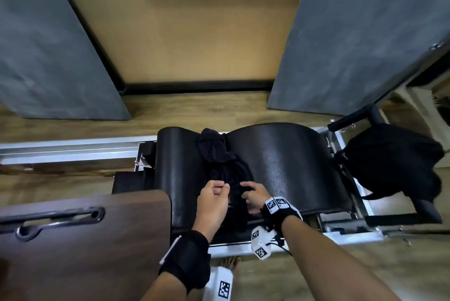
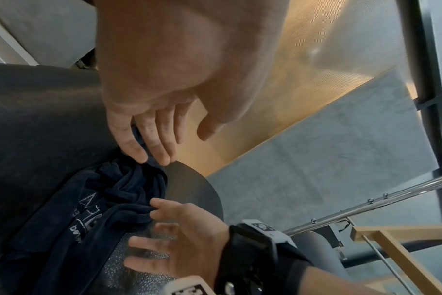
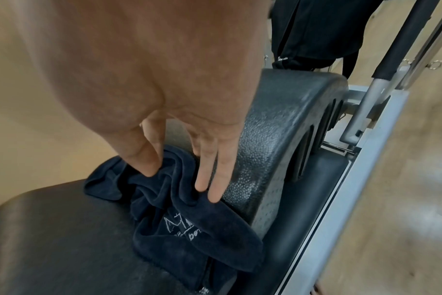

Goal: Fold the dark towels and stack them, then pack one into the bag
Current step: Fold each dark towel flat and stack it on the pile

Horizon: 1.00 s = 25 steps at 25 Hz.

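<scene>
Nearest the person, at the left front, a dark wooden board (image 1: 80, 240) with a long slot and a metal hook in it overlaps the front left corner of a black padded bench (image 1: 287, 169). Just past the bench's front edge the two hands meet over a crumpled dark towel (image 1: 219, 154), which lies in a loose strip along the dip between the bench's two raised pads, running from the front edge back to the far edge. In the right wrist view a pale stitched logo (image 3: 179, 225) shows on the towel's near fold. The left hand (image 1: 213, 201) is above the towel's near end with its fingers gently curved; in the left wrist view its fingertips (image 2: 139, 153) touch the cloth but do not close round it, and the thumb stands clear. The right hand (image 1: 254, 197) is just beside it on the right, thumb and forefinger pinching a fold of the towel while the other fingers lie straight against the cloth. Both wrists wear black straps with white marker blocks. Off the bench's right edge a black bag (image 1: 392, 162) hangs from the metal frame beneath a padded handle, well apart from the towel. Beyond the far edge lie a wooden floor, two grey panels and a tan wall.
</scene>
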Each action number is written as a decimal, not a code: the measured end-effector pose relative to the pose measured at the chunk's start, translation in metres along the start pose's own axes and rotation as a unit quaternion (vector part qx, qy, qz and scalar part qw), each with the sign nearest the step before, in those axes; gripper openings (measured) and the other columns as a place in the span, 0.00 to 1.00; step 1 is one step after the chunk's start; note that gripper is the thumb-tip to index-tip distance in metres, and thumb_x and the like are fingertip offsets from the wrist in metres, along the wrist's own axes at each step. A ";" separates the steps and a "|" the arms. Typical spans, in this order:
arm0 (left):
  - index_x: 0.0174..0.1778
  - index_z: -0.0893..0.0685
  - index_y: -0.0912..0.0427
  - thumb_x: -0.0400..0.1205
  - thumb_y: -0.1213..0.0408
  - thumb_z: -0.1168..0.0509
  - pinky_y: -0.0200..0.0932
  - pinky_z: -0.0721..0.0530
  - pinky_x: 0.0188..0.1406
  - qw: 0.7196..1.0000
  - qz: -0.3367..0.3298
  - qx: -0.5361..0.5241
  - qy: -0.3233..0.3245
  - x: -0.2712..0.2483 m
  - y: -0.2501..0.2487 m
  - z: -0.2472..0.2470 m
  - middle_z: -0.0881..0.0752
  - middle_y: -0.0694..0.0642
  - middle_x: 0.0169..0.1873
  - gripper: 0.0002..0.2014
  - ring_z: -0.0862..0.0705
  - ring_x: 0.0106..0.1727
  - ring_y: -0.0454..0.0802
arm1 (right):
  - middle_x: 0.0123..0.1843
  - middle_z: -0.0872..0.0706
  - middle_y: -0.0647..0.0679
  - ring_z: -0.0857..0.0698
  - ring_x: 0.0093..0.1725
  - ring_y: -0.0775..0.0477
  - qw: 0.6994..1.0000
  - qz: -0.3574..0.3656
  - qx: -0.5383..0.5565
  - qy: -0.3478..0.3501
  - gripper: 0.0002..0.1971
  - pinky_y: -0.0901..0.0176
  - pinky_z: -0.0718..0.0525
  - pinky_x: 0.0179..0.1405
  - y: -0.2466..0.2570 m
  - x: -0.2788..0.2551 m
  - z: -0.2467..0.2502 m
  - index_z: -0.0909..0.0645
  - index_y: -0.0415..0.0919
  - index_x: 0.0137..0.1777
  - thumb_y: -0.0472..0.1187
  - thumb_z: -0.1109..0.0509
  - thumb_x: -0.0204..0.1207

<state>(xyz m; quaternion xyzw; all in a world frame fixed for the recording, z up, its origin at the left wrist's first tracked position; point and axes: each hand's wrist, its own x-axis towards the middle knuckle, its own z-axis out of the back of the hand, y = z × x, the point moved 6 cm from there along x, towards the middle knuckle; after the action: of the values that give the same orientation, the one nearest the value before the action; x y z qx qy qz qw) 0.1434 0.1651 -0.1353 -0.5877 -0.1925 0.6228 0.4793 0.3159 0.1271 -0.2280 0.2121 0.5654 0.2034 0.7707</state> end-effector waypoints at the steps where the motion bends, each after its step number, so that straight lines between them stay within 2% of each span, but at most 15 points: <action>1: 0.57 0.13 0.53 0.90 0.58 0.33 0.23 0.22 0.34 1.000 0.004 0.003 0.000 0.007 0.001 -0.002 0.09 0.52 0.48 0.05 0.10 0.45 0.43 | 0.62 0.15 0.38 0.15 0.56 0.41 1.000 -0.003 -0.007 -0.003 0.27 0.39 0.09 0.60 0.001 0.012 0.000 0.20 0.49 0.79 0.30 0.31 0.82; 2: 0.57 0.13 0.53 0.90 0.58 0.33 0.23 0.22 0.34 1.000 0.006 0.005 0.001 0.012 0.001 -0.003 0.09 0.52 0.48 0.05 0.10 0.46 0.43 | 0.65 0.16 0.38 0.15 0.58 0.41 1.000 -0.001 -0.016 -0.007 0.28 0.45 0.10 0.61 0.002 0.023 0.001 0.22 0.47 0.81 0.30 0.30 0.82; 4: 0.55 0.12 0.51 0.90 0.58 0.32 0.23 0.22 0.34 1.000 0.008 0.013 -0.001 0.018 0.002 -0.005 0.08 0.51 0.48 0.04 0.10 0.45 0.43 | 0.64 0.14 0.40 0.14 0.60 0.43 1.000 0.010 -0.022 -0.005 0.28 0.57 0.17 0.62 0.003 0.037 0.003 0.22 0.42 0.81 0.30 0.28 0.81; 5: 0.55 0.12 0.51 0.89 0.58 0.32 0.23 0.22 0.35 1.000 0.009 0.016 -0.001 0.020 0.002 -0.006 0.08 0.51 0.48 0.04 0.10 0.45 0.43 | 0.65 0.12 0.39 0.14 0.64 0.42 1.000 0.020 -0.008 -0.008 0.25 0.59 0.20 0.65 0.005 0.040 0.004 0.19 0.38 0.79 0.30 0.27 0.81; 7: 0.54 0.12 0.51 0.89 0.59 0.32 0.24 0.21 0.37 1.000 0.010 0.020 0.001 0.022 0.002 -0.008 0.08 0.51 0.47 0.04 0.10 0.46 0.44 | 0.64 0.09 0.38 0.14 0.70 0.41 0.996 0.040 0.081 -0.026 0.17 0.56 0.21 0.68 0.012 0.037 0.010 0.12 0.36 0.68 0.33 0.25 0.80; 10: 0.60 0.12 0.58 0.89 0.64 0.32 0.29 0.17 0.47 0.999 0.000 0.033 0.000 0.015 -0.004 -0.010 0.09 0.56 0.52 0.06 0.10 0.53 0.50 | 0.57 0.06 0.39 0.10 0.63 0.41 0.965 0.086 0.247 0.012 0.10 0.53 0.13 0.62 0.036 0.005 0.021 0.07 0.35 0.58 0.31 0.26 0.80; 11: 0.65 0.14 0.60 0.88 0.66 0.31 0.31 0.17 0.54 0.999 -0.016 0.049 0.009 0.009 -0.009 -0.011 0.10 0.57 0.57 0.10 0.11 0.58 0.51 | 0.56 0.06 0.36 0.09 0.60 0.40 0.953 0.110 0.280 0.035 0.10 0.54 0.11 0.58 0.047 -0.011 0.025 0.07 0.34 0.57 0.28 0.27 0.80; 13: 0.76 0.20 0.62 0.86 0.67 0.27 0.36 0.21 0.69 0.993 -0.058 0.087 0.044 -0.005 -0.019 -0.017 0.16 0.55 0.68 0.21 0.16 0.68 0.49 | 0.58 0.07 0.31 0.08 0.59 0.37 0.933 0.165 0.311 0.067 0.11 0.50 0.09 0.59 0.068 -0.046 0.038 0.08 0.30 0.58 0.24 0.27 0.79; 15: 0.77 0.21 0.58 0.82 0.66 0.23 0.40 0.22 0.74 0.986 -0.112 0.096 0.080 -0.030 -0.032 -0.021 0.17 0.53 0.71 0.27 0.18 0.71 0.47 | 0.60 0.09 0.28 0.08 0.59 0.35 0.917 0.225 0.318 0.084 0.12 0.47 0.09 0.60 0.085 -0.092 0.051 0.09 0.29 0.59 0.25 0.26 0.77; 18: 0.68 0.16 0.55 0.79 0.61 0.19 0.50 0.16 0.69 0.977 -0.191 0.047 0.087 -0.083 -0.052 -0.021 0.10 0.50 0.61 0.23 0.12 0.64 0.46 | 0.62 0.10 0.27 0.09 0.61 0.33 0.889 0.308 0.323 0.105 0.14 0.49 0.10 0.56 0.096 -0.172 0.064 0.11 0.27 0.62 0.27 0.24 0.76; 20: 0.63 0.15 0.55 0.81 0.62 0.21 0.54 0.12 0.63 0.968 -0.240 -0.009 0.072 -0.118 -0.064 -0.016 0.07 0.50 0.53 0.16 0.09 0.57 0.45 | 0.64 0.12 0.24 0.10 0.63 0.31 0.870 0.350 0.328 0.115 0.15 0.47 0.10 0.58 0.095 -0.221 0.069 0.12 0.27 0.64 0.26 0.25 0.78; 22: 0.59 0.20 0.51 0.85 0.64 0.25 0.53 0.10 0.55 0.955 -0.289 -0.042 0.056 -0.159 -0.071 -0.004 0.06 0.51 0.46 0.11 0.08 0.50 0.45 | 0.65 0.15 0.19 0.11 0.64 0.31 0.856 0.390 0.321 0.115 0.18 0.47 0.11 0.62 0.087 -0.272 0.072 0.13 0.28 0.67 0.25 0.26 0.78; 24: 0.54 0.24 0.47 0.88 0.64 0.28 0.47 0.13 0.45 0.946 -0.317 -0.051 0.046 -0.199 -0.072 0.013 0.07 0.52 0.41 0.11 0.10 0.42 0.44 | 0.66 0.18 0.16 0.13 0.64 0.30 0.843 0.424 0.311 0.112 0.20 0.43 0.12 0.67 0.075 -0.319 0.072 0.14 0.30 0.69 0.23 0.27 0.77; 25: 0.51 0.24 0.46 0.88 0.65 0.29 0.44 0.15 0.43 0.943 -0.325 -0.059 0.048 -0.219 -0.073 0.021 0.07 0.54 0.40 0.10 0.11 0.41 0.44 | 0.67 0.19 0.16 0.14 0.65 0.30 0.838 0.440 0.304 0.110 0.21 0.42 0.13 0.69 0.070 -0.342 0.070 0.14 0.31 0.70 0.22 0.27 0.77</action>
<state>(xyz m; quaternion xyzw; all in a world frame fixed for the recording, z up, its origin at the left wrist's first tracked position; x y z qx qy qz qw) 0.1183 0.0259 0.0477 -0.5495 -0.3860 0.3914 0.6292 0.2830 -0.0111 0.0984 0.6389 0.5267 0.3608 0.4292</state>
